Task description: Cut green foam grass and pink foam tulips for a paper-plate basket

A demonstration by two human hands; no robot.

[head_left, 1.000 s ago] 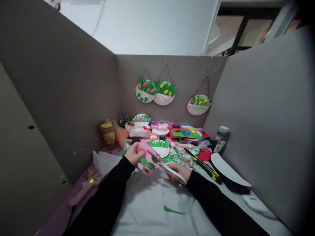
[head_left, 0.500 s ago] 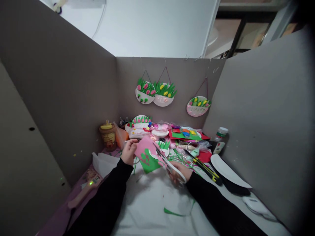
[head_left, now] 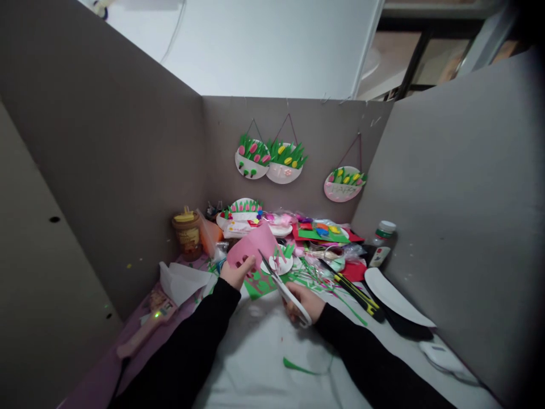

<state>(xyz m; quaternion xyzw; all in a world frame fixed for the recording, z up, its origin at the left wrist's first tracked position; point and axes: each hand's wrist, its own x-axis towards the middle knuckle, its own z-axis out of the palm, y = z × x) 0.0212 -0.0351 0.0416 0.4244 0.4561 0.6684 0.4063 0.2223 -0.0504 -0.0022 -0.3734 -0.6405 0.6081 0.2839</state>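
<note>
Left hand [head_left: 237, 274] pinches one pink foam sheet [head_left: 254, 245], raised over the desk's [head_left: 264, 352] middle. Right hand [head_left: 303, 302] grips one pair of white-handled scissors [head_left: 284, 289], blades at the sheet. Three flower-decorated paper plates [head_left: 283, 162] hang behind; lettering unreadable.

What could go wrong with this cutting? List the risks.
The scissors in the right hand point their blades at the pink foam sheet close to the left hand, so a slip might nick a finger. Green scraps lie loose on the white table cover and could scatter.
</note>
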